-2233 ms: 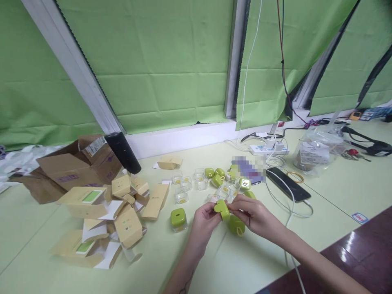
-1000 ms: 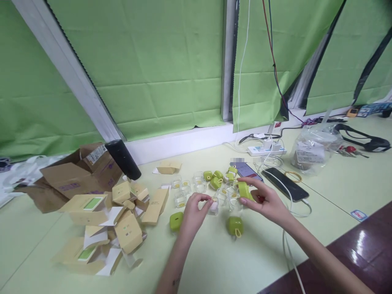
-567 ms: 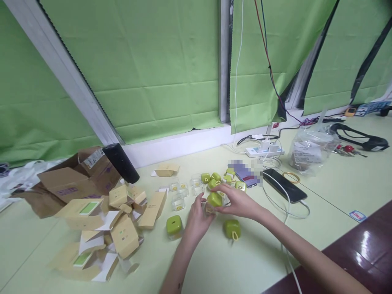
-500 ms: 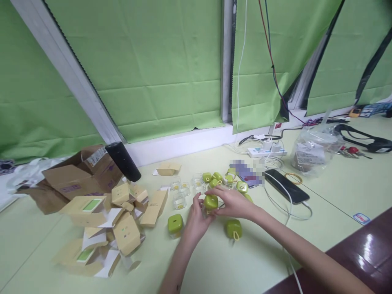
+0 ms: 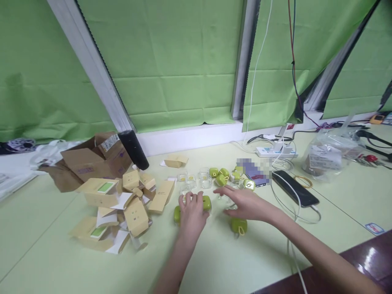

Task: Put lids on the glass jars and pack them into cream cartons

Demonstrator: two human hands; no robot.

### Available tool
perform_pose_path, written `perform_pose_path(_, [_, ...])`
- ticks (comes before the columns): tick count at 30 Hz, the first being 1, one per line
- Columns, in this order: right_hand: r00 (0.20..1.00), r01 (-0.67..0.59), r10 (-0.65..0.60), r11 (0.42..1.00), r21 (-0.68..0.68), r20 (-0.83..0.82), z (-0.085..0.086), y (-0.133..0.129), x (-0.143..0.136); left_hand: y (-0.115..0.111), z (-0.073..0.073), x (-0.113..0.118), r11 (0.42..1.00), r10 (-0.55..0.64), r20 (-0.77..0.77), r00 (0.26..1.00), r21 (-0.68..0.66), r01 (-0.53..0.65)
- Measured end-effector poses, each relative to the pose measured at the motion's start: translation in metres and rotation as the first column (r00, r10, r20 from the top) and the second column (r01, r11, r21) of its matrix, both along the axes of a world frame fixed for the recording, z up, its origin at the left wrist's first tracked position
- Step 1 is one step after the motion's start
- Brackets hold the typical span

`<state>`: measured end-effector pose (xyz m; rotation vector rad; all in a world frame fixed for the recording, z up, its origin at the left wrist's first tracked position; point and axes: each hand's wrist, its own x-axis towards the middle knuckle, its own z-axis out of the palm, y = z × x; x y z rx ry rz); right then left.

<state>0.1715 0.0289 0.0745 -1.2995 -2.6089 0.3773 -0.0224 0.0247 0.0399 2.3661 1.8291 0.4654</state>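
My left hand [image 5: 192,214] has its fingers curled about a small glossy green rounded-cube case [image 5: 207,203], whose right side shows beside the index finger. Just left of the same hand, partly covered by it, is another green case [image 5: 177,214]. My right hand [image 5: 245,203] is apart from the held case, fingers spread and nothing visibly gripped. Below its wrist lies a green case with a yellow loop [image 5: 239,226]. Several more green cases [image 5: 222,179] sit beyond the hands, next to small clear plastic boxes [image 5: 204,179] with yellow dots.
Opened small cardboard boxes [image 5: 136,216] are heaped on the left, before a large brown carton [image 5: 94,161] and a black cylinder [image 5: 134,150]. Rightward lie a black phone [image 5: 295,188] with a white cable, a power strip [image 5: 275,152] and a clear plastic bag [image 5: 324,157].
Both hands were around one green case; now my right hand has let go and opened. My left hand has shifted left with the case, beside the other one. The view has turned slightly left.
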Motion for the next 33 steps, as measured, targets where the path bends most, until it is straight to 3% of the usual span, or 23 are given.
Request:
perform_pose_path(4, [0.989, -0.002, 0.004, 1.0, -0.012, 0.149, -0.014, -0.033, 0.024, -0.001, 0.004, -0.001, 1.0, -0.021, 0.052, 0.998, 0.018, 0.02])
perform_pose_path(6, [0.983, 0.095, -0.095, 0.995, 0.01, 0.155, -0.029, -0.043, 0.028, -0.007, 0.004, 0.002, 0.994, -0.109, 0.215, 0.97, 0.024, 0.106])
perform_pose_path(8, [0.981, 0.182, -0.182, 0.983, 0.0, 0.064, -0.041, -0.045, 0.029, -0.014, 0.003, 0.009, 0.975, -0.176, 0.445, 0.878, -0.047, 0.219])
perform_pose_path(11, [0.929, 0.235, -0.27, 0.958, -0.162, -0.251, -0.043, -0.038, 0.027, -0.022, -0.002, 0.02, 0.878, -0.093, 0.757, 0.647, -0.244, 0.412])
perform_pose_path(13, [0.835, 0.148, -0.288, 0.938, -0.314, -0.469, -0.037, -0.031, 0.025, -0.022, -0.006, 0.027, 0.786, 0.043, 0.887, 0.459, -0.314, 0.533])
perform_pose_path(15, [0.761, 0.053, -0.285, 0.922, -0.383, -0.583, -0.029, -0.025, 0.02, -0.02, -0.009, 0.031, 0.735, 0.186, 0.947, 0.261, -0.31, 0.603])
perform_pose_path(17, [0.748, 0.07, -0.289, 0.929, -0.362, -0.597, -0.023, -0.021, 0.016, -0.018, -0.01, 0.032, 0.735, 0.324, 0.943, 0.069, -0.297, 0.61])
perform_pose_path(19, [0.726, 0.181, -0.313, 0.946, -0.27, -0.613, -0.019, -0.02, 0.014, -0.018, -0.009, 0.03, 0.746, 0.432, 0.896, -0.101, -0.292, 0.599])
perform_pose_path(21, [0.652, 0.273, -0.324, 0.944, -0.186, -0.686, -0.018, -0.021, 0.016, -0.018, -0.009, 0.027, 0.736, 0.514, 0.828, -0.224, -0.292, 0.61])
perform_pose_path(23, [0.575, 0.304, -0.318, 0.938, -0.164, -0.754, -0.019, -0.025, 0.019, -0.019, -0.009, 0.026, 0.711, 0.578, 0.767, -0.279, -0.305, 0.633])
perform_pose_path(26, [0.54, 0.211, -0.255, 0.964, -0.165, -0.802, -0.023, -0.035, 0.021, -0.021, -0.009, 0.027, 0.677, 0.628, 0.726, -0.281, -0.331, 0.657])
perform_pose_path(29, [0.637, 0.083, -0.097, 0.995, -0.056, -0.765, -0.025, -0.047, 0.017, -0.024, -0.011, 0.03, 0.658, 0.605, 0.756, -0.251, -0.297, 0.692])
perform_pose_path(33, [0.76, 0.04, -0.005, 0.998, 0.039, -0.65, -0.025, -0.06, 0.008, -0.028, -0.014, 0.03, 0.647, 0.583, 0.787, -0.202, -0.299, 0.701])
